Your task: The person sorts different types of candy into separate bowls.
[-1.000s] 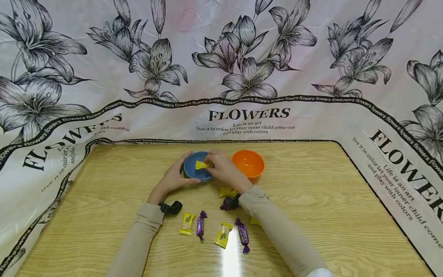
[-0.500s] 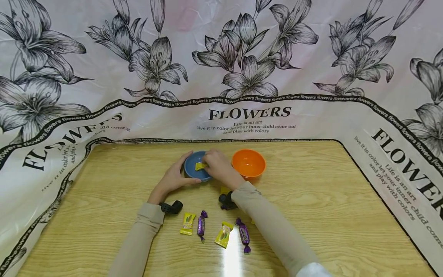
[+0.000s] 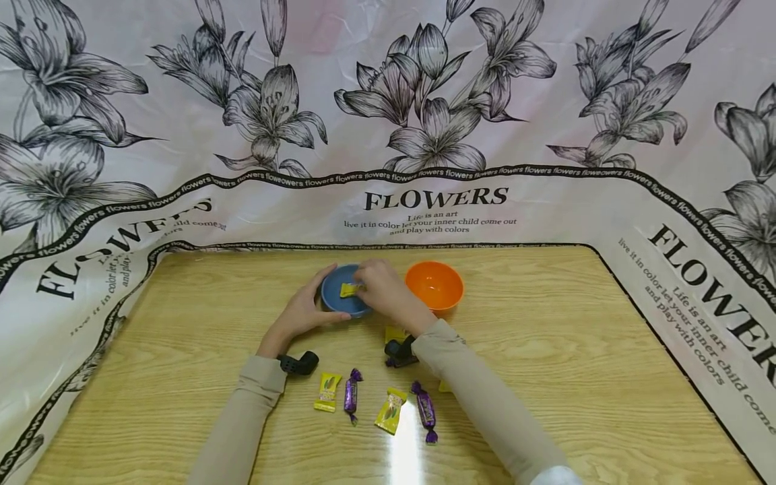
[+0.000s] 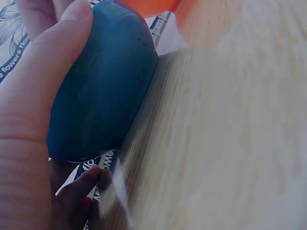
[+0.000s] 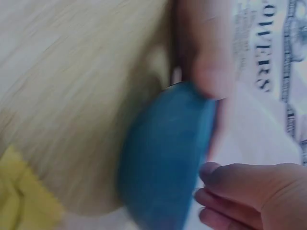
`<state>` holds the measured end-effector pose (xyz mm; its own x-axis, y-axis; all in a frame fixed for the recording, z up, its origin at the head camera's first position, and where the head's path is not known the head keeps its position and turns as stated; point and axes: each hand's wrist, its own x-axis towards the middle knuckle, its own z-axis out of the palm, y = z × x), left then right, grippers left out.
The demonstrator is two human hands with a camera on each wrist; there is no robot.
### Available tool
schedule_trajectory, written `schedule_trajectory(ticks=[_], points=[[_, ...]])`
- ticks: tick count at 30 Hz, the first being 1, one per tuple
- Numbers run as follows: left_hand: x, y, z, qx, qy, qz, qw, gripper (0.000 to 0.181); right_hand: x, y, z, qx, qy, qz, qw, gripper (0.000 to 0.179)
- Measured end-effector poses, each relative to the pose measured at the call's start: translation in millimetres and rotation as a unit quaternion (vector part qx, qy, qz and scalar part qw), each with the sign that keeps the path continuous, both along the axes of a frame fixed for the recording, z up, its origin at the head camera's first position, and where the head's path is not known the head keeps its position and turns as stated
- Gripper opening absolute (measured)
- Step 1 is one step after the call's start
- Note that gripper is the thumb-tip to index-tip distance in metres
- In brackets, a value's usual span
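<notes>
A flowered cloth (image 3: 303,219) is hung behind, a wooden table (image 3: 545,337) is spread beneath it, and the table is crossed by the right sleeve (image 3: 485,404). Towards the far edge an orange bowl (image 3: 434,286) is set just beside a blue bowl (image 3: 333,286). The blue bowl is gripped by the left hand (image 3: 305,308), thumb along its near side, fingers round the left. Over its right side the right hand (image 3: 388,286) is held with fingers bent, and here's the change: the yellow sweet (image 3: 348,290), seen deeper among those fingers a second ago, is now shown further clear of them, inside the blue bowl. Whether its end is pinched or let go cannot be told; this drop, it is judged, is all but made. In front, two purple sweets (image 3: 426,412) and two yellow ones (image 3: 391,411) are left on the table, others half covered near the sleeve.

By the head view alone is the bowl's inside given. From the left wrist, only outer wall and pressing thumb are offered; from the right, bent fingertips are caught by the rim, no sweet seen between them.
</notes>
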<state>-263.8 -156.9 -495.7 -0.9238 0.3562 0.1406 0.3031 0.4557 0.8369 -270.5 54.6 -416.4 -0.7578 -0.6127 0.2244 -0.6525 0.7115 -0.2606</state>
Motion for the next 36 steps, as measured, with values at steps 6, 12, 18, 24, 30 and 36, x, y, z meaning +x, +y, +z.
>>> schedule_trajectory(ticks=[6,12,18,24,30,36], points=[[0.8,-1.0,1.3,-0.005,0.001,0.002,1.0,0.108,21.4,1,20.8,-0.044,-0.014,0.025,0.9986,0.02],[0.4,-1.3,0.1,0.009,0.005,-0.004,0.9999,0.107,51.3,1,28.5,-0.059,0.029,0.075,0.995,0.015],[-0.5,-1.7,-0.2,0.005,0.005,-0.006,1.0,0.104,80.0,-2,21.9,-0.084,0.042,0.13,0.987,0.018],[0.4,-1.7,1.2,0.008,0.009,-0.006,0.9999,0.104,97.8,-9,15.2,-0.038,0.021,0.186,0.9816,0.023],[1.2,0.2,0.1,-0.001,0.016,-0.002,0.9999,0.109,106.8,-16,1.6,-0.013,0.009,0.235,0.972,0.025],[1.3,1.0,-0.5,-0.006,0.013,0.005,0.9999,0.11,113.0,-22,-9.9,0.012,-0.047,0.249,0.9672,0.037]])
